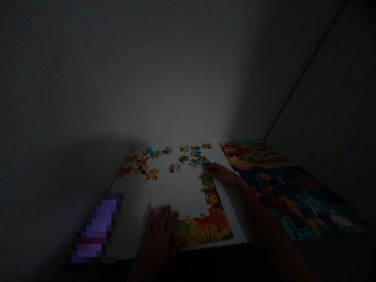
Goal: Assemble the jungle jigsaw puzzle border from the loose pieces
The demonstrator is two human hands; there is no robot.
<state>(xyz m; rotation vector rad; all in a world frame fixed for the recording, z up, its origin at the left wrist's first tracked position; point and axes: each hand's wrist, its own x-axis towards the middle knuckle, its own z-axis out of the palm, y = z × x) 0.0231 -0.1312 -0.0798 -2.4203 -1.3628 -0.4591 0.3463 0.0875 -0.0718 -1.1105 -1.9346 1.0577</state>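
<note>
In dim light, a partly joined jigsaw puzzle (213, 225) lies on a white table (164, 194). Its joined pieces form a bottom strip and a right-hand strip, in orange, yellow and green. My right hand (220, 173) is at the top end of the right strip, fingers pinched on a puzzle piece that they mostly cover. Flat on the table, my left hand (160, 227) has its fingers spread and touches the left end of the bottom strip. Loose pieces (183, 159) lie just beyond my right fingertips.
More loose puzzle pieces (141, 160) are scattered at the far left. On the right lie a farm picture (255, 154) with a red barn and a dark blue picture (293, 199) with animals. A blurred purple object (98, 227) is at the left edge. A pale wall (182, 78) stands behind.
</note>
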